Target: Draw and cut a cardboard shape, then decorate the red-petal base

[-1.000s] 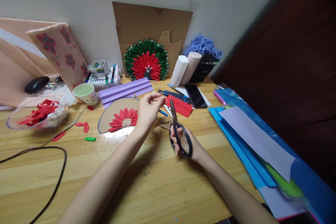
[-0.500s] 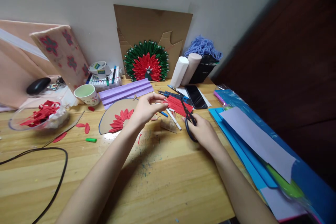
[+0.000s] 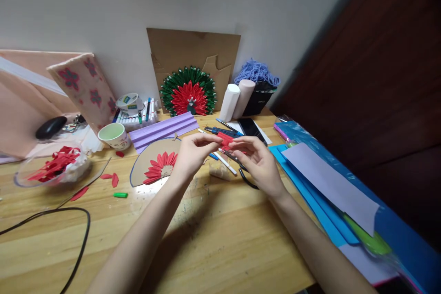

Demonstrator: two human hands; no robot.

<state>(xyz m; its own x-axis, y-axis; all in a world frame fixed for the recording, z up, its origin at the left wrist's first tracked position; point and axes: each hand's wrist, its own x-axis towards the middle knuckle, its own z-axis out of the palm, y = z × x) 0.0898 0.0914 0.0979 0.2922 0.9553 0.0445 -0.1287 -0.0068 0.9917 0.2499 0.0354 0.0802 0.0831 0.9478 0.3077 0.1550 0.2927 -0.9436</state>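
Red paper piece (image 3: 224,141): I see it pinched over the middle of the table (image 3: 213,239), toward the far edge. Its long axis seems to run left to right, one end toward each hand, though the red sheet lying behind blurs its outline. Left hand (image 3: 193,152): thumb and forefinger closed on one end. Right hand (image 3: 259,161): thumb and forefinger closed on the other end, remaining fingers loosely spread. I judge that pulling the hands apart could tear it, and a loose pinch could drop it. The scissors (image 3: 245,179) under the right palm could snag the wrist.
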